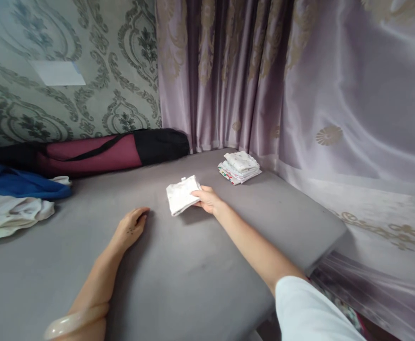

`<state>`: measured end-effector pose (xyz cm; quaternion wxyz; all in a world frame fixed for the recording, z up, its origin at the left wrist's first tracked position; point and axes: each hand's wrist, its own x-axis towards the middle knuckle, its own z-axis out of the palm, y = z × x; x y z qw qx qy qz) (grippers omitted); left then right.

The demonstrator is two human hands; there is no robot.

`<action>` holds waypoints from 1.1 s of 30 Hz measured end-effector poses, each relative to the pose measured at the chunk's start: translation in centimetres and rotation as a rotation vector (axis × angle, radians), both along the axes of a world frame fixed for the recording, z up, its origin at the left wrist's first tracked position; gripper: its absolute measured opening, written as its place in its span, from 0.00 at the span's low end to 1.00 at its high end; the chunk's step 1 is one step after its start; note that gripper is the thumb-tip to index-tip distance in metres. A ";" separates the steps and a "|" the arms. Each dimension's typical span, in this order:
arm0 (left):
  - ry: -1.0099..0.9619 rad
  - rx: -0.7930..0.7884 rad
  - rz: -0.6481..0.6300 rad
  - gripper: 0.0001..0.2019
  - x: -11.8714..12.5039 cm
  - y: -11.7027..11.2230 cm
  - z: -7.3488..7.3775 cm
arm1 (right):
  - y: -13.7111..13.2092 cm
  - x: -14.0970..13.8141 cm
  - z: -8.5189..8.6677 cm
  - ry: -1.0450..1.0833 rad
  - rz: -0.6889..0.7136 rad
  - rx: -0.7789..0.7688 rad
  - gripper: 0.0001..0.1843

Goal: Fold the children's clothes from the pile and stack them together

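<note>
My right hand point(209, 200) grips the right edge of a folded white cloth point(182, 194), thumb on top and fingers beneath. The cloth is a small, flat square with faint marks, held just above the grey bed sheet point(193, 265). A small tab sticks up at its far edge. My left hand point(132, 226) rests on the sheet to the left of the cloth, holding nothing, its fingers loosely bent and the thumb a little apart. Beyond my right hand, a stack of folded cloths point(239, 168) sits near the bed's far corner, white with some coloured print at the lower layers.
A long maroon and black bag point(101, 154) lies along the patterned wall. Blue clothing point(19, 177) and cream clothing point(12, 215) are heaped at the left. Purple curtains point(225, 76) hang behind the bed and along its right side. The mattress edge drops off at the right.
</note>
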<state>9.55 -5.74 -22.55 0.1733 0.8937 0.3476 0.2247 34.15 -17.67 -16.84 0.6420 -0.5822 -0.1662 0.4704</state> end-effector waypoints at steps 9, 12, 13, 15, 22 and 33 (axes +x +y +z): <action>-0.035 0.043 -0.062 0.18 -0.1 0.4 -0.8 | -12.8 7.7 1.4 -0.152 0.041 -0.033 0.19; -0.027 0.049 -0.073 0.18 -0.1 0.5 -1.1 | -16.1 10.2 1.0 -0.170 0.045 -0.037 0.22; -0.028 0.052 -0.074 0.18 -0.1 0.5 -1.2 | -17.0 11.1 0.8 -0.170 0.036 -0.040 0.23; -0.033 0.059 -0.070 0.19 -0.1 0.5 -1.4 | -18.6 12.8 0.3 -0.175 0.010 -0.054 0.24; -0.044 0.077 -0.074 0.19 -0.3 0.6 -1.9 | -22.0 17.7 -0.5 -0.268 -0.136 -0.170 0.30; -0.029 0.077 -0.083 0.19 -0.3 0.4 -1.6 | -22.9 21.6 -0.6 -0.325 -0.347 -0.156 0.31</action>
